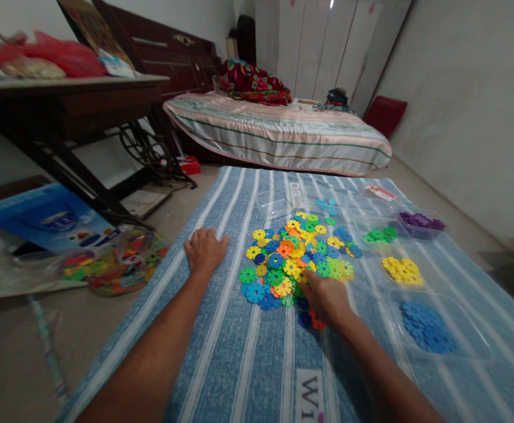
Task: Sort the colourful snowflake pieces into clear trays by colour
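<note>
My left hand (204,249) lies flat on the striped blue cloth (234,346), its fingers a little apart and nothing in it. To its right spreads a loose pile of flower-shaped plastic discs (291,267) in yellow, green, blue and orange. My right hand (327,296) reaches into the near right side of this pile, fingers bent together at the discs. What they pinch, if anything, is hidden. Sorted discs sit in clear trays on the right: blue discs (426,328), yellow discs (402,270), green discs (380,235) and purple discs (420,221).
A pale blue cluster of pieces (327,205) lies in a clear tray behind the pile. Left of the table are a plastic bag of colourful pieces (124,261), a blue box (54,214) and a sewing-machine stand (144,147). A bed (278,135) stands beyond.
</note>
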`<state>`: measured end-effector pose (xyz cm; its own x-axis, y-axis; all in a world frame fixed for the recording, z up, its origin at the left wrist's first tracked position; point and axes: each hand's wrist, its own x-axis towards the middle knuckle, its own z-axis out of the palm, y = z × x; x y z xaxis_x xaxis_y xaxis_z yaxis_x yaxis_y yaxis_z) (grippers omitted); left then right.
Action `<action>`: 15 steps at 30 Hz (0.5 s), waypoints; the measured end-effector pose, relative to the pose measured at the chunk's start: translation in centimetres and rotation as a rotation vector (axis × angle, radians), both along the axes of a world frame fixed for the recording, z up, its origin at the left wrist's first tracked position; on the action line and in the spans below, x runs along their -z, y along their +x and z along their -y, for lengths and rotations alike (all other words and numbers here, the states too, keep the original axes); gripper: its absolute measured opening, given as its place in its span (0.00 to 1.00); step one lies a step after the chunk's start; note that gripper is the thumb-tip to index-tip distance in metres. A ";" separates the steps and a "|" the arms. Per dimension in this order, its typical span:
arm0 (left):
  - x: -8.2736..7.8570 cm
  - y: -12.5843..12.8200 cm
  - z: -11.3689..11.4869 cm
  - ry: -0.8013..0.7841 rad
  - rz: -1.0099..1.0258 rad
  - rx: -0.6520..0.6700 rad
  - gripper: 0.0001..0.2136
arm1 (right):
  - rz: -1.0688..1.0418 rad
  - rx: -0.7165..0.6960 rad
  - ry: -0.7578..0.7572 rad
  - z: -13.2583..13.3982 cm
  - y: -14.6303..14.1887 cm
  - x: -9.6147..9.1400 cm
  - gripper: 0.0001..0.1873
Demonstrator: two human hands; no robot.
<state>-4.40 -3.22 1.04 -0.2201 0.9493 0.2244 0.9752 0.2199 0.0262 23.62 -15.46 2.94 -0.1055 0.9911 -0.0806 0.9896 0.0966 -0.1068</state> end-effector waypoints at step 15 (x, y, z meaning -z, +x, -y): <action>-0.1 0.1 0.0 0.004 0.018 0.007 0.23 | -0.179 -0.160 0.605 1.5 4.0 1.1 0.21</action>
